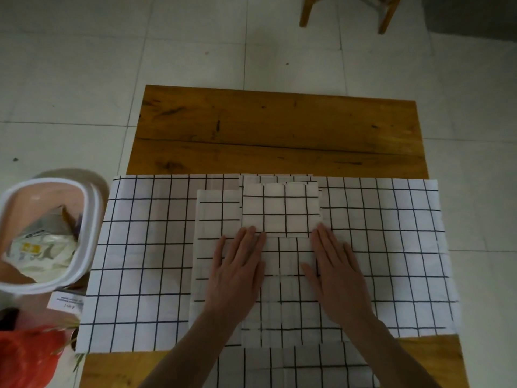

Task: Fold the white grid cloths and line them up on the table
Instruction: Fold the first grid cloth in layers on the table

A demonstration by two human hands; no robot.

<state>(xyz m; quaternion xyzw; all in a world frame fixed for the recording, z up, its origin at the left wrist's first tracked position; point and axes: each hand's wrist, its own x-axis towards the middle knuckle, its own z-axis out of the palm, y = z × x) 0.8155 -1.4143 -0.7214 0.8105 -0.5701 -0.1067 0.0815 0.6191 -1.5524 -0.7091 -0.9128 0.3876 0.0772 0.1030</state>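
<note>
A large white grid cloth (140, 247) lies spread flat across the wooden table (277, 130). On its middle rests a folded white grid cloth (288, 292), with a smaller folded grid cloth (279, 208) just beyond it. My left hand (237, 270) lies flat, palm down, on the left part of the folded cloth. My right hand (335, 273) presses flat on its right part. Fingers of both hands point away from me and reach the near edge of the smaller folded cloth. Another piece of grid cloth (293, 368) shows at the near table edge between my forearms.
A white plastic bin (84, 225) with rubbish stands on the floor left of the table. A red bag (25, 357) sits below it. Wooden chair legs (386, 15) stand on the tiled floor beyond the table. The far half of the table shows bare wood.
</note>
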